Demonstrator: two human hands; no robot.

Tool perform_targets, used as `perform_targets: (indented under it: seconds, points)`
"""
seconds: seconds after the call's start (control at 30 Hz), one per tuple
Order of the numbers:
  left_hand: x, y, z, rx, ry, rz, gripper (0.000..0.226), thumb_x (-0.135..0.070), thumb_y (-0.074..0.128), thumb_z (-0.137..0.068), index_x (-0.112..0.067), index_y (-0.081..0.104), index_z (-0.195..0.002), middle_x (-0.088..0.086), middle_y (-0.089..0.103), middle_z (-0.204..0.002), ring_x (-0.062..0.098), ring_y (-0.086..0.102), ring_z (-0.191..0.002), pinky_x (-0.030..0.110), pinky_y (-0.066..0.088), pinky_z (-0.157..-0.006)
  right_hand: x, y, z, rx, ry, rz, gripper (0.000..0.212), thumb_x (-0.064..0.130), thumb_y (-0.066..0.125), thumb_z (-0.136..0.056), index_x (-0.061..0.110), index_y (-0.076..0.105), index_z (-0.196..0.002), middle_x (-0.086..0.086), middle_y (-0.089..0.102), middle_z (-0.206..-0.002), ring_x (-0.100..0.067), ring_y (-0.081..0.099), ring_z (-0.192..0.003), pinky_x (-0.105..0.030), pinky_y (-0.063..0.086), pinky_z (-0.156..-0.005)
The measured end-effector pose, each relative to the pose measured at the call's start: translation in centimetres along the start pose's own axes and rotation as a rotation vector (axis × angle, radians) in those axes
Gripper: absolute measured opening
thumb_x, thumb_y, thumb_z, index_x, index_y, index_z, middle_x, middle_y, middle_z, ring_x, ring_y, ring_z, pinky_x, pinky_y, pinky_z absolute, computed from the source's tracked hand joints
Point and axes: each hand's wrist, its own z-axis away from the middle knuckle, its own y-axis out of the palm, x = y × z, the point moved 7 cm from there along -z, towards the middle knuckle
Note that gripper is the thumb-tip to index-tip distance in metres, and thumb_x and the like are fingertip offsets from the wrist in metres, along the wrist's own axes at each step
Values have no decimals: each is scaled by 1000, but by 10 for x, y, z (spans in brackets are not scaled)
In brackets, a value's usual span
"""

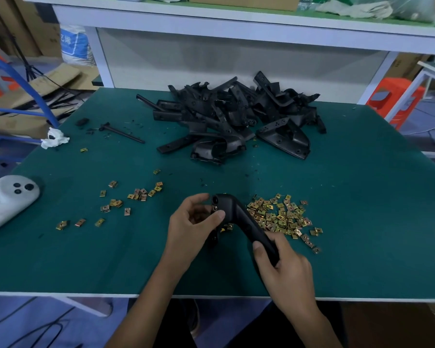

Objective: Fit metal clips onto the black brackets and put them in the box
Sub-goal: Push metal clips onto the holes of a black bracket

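Note:
I hold one bent black bracket [239, 217] just above the green table [362, 222], near its front edge. My right hand [284, 270] grips the bracket's lower arm. My left hand [194, 222] is at the bracket's upper end, thumb and fingers curled around it where a metal clip shows at a hole. A dense heap of gold metal clips [281, 217] lies right of the bracket. More clips [136, 194] are scattered to the left. A pile of black brackets [236, 116] sits at the table's far middle.
A white handheld controller [8, 199] lies at the table's left edge. A thin black rod [122, 131] and a crumpled white tissue [54, 139] rest at the far left. A cardboard box corner [399, 325] shows below the table's front right. An orange stool [397, 96] stands at the right.

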Motion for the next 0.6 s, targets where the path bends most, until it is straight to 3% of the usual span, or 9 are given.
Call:
perform_targets:
  seconds: [0.17,0.27,0.37,0.6]
  points:
    - [2,1,0,-6,-7,-88,28,-51,82,-67,-33,75,-87,-7,76,-85,6,70,-78,17,53,-67,-3,0,0,1,-2,-39,8,39,61,-96,35,60,-103,12,48,-53,-10,49,-47,-29,33,-48]
    - [-2,3,0,81,41,-16,7,-32,75,-88,-25,76,-89,-4,74,-85,6,66,-81,18,51,-73,-4,0,0,-6,1,-53,10,40,60,-95,35,61,-104,12,50,-54,-10,50,-49,-29,33,-48]
    - [-3,0,-3,105,59,49,15,-11,65,-96,-17,76,-89,-2,70,-81,8,60,-74,19,48,-68,-5,1,0,7,-6,-54,6,34,62,-98,37,60,-103,13,52,-57,-10,54,-55,-27,32,-47]
    - [-2,0,-3,103,62,71,19,-12,64,-97,-18,74,-82,-3,65,-74,7,55,-68,17,46,-64,-5,1,-1,15,-4,-60,7,38,58,-98,34,60,-104,12,53,-58,-8,52,-53,-29,33,-49]
